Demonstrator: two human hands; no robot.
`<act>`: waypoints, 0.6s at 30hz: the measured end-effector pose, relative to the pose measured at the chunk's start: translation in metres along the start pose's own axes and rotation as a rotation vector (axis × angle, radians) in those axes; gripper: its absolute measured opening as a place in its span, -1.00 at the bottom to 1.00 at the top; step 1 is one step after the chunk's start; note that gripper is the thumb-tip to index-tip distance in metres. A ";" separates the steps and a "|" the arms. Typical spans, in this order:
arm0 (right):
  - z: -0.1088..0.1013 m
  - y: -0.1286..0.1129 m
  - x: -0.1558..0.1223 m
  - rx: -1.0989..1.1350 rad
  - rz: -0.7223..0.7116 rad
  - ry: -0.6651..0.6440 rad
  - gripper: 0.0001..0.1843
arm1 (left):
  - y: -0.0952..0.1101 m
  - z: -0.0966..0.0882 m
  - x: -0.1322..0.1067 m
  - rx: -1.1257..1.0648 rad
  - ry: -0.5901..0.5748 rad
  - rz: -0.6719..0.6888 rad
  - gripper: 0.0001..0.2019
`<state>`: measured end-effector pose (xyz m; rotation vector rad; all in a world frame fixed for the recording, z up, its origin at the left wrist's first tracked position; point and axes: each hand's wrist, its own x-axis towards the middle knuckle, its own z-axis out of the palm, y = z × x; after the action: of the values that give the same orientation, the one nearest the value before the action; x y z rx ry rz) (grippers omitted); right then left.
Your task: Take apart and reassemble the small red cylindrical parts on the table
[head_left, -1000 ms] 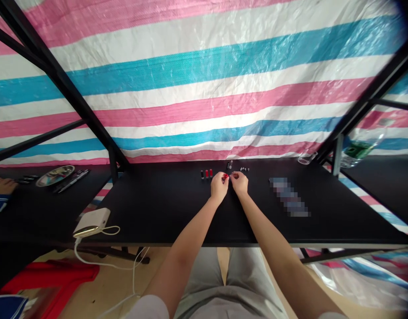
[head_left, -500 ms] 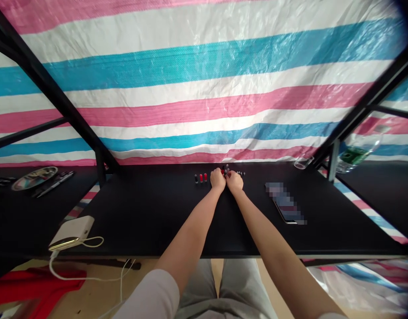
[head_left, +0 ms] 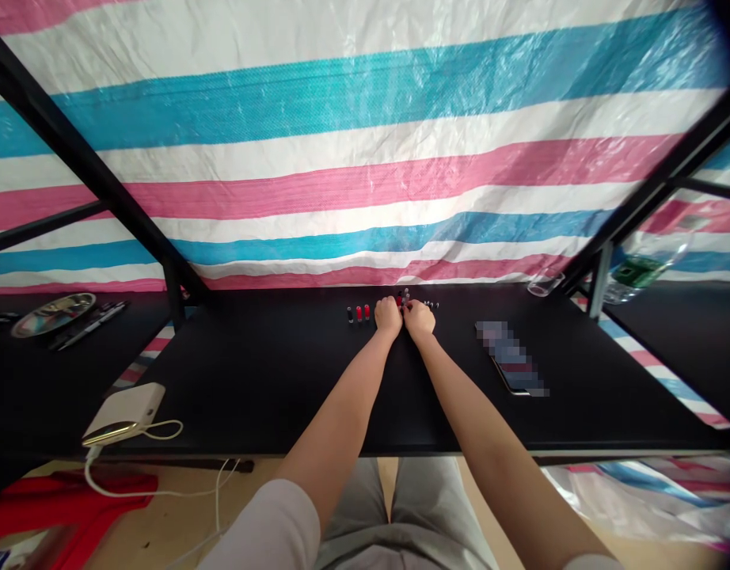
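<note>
My left hand (head_left: pixel 389 317) and my right hand (head_left: pixel 419 319) are close together near the back of the black table (head_left: pixel 270 372). Both have curled fingers, and their tips are mostly hidden. At the left fingertips shows a small red piece (head_left: pixel 399 301); whether it is held cannot be made out. Small grey and dark pieces (head_left: pixel 406 294) appear just beyond the right fingers. Left of my hands, one small black cylinder (head_left: pixel 350 315) and two red cylinders (head_left: pixel 363 313) stand in a row. Thin, shiny, curved bits (head_left: pixel 431 305) lie beside the right hand.
A phone (head_left: pixel 511 360) lies to the right, and a clear cup (head_left: pixel 545 283) is at the back right. At the front left sits a white box (head_left: pixel 124 413) with a cable. Black frame bars (head_left: pixel 121 198) slant up before a striped sheet (head_left: pixel 365 174).
The view has shifted slightly, so the table and sheet sit a little higher in the picture. My hands keep nearly the same pose by the small pieces.
</note>
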<state>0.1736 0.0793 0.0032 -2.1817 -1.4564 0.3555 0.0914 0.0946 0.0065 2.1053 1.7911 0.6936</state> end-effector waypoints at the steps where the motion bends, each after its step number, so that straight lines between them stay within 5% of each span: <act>1: -0.001 -0.001 0.000 -0.006 0.007 -0.008 -0.75 | 0.001 -0.001 0.000 0.015 -0.009 -0.002 -0.87; 7: -0.008 -0.005 -0.008 -0.065 0.011 -0.056 -0.73 | 0.013 -0.008 -0.011 0.068 -0.092 -0.041 -0.77; 12: -0.018 -0.003 -0.026 -0.121 0.019 -0.072 -0.78 | 0.010 -0.032 -0.041 0.036 -0.241 0.013 -0.69; 18: -0.016 0.004 -0.055 0.306 -0.085 0.095 -0.78 | -0.019 -0.070 -0.083 0.052 -0.142 0.060 -0.38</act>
<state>0.1629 0.0237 0.0117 -1.8630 -1.3407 0.4098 0.0290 0.0102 0.0420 2.1909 1.6937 0.5035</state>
